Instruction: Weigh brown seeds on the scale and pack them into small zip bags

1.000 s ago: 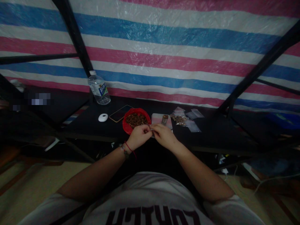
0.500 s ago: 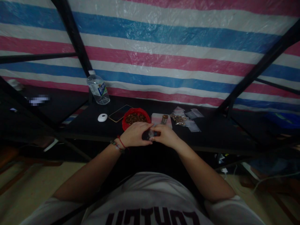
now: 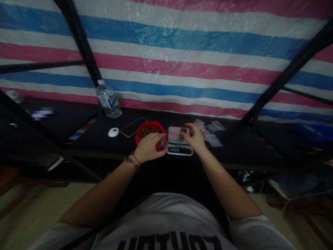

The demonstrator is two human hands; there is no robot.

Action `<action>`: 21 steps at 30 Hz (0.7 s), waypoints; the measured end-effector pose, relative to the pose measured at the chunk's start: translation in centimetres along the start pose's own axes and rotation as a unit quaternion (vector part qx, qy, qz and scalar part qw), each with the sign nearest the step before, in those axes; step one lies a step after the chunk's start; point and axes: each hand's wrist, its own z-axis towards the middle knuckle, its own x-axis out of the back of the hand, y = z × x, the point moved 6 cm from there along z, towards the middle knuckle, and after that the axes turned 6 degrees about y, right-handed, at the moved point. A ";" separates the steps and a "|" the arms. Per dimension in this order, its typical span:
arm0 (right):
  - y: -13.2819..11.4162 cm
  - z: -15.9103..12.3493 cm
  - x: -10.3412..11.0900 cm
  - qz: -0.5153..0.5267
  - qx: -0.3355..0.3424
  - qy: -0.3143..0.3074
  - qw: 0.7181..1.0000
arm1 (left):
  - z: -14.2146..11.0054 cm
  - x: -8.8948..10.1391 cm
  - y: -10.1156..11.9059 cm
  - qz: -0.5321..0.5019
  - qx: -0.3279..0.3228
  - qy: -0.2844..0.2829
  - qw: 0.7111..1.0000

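My left hand (image 3: 149, 146) holds a small clear plastic bag (image 3: 163, 143) between thumb and fingers, in front of a red bowl (image 3: 137, 139) of brown dried pieces (image 3: 148, 130). Over a white digital scale (image 3: 173, 132) is my right hand (image 3: 195, 137), its thumb and fingers around a small metal cup (image 3: 182, 134) with brown pieces at its top. The hand partly covers the cup, so whether it still touches the scale plate is hard to tell. To the right, partly behind that hand, lie filled clear bags (image 3: 204, 133).
Flat clear bags (image 3: 215, 140) and more bags (image 3: 215, 126) lie on the black tabletop (image 3: 239, 146) at right. Left of the bowl are a phone (image 3: 133, 127), a white rounded device (image 3: 113, 132) and a plastic bottle (image 3: 109, 102). Black metal posts (image 3: 83, 41) frame a striped sheet behind.
My hands were together at the bag; they have parted. The right hand has moved up and right to the metal cup, uncovering the scale's display. The left hand keeps the bag.
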 end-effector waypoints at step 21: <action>1.0 -0.1 -2.9 0.028 -0.064 -0.057 0.996 | -0.2 -1.4 -3.1 -0.016 0.072 0.042 0.996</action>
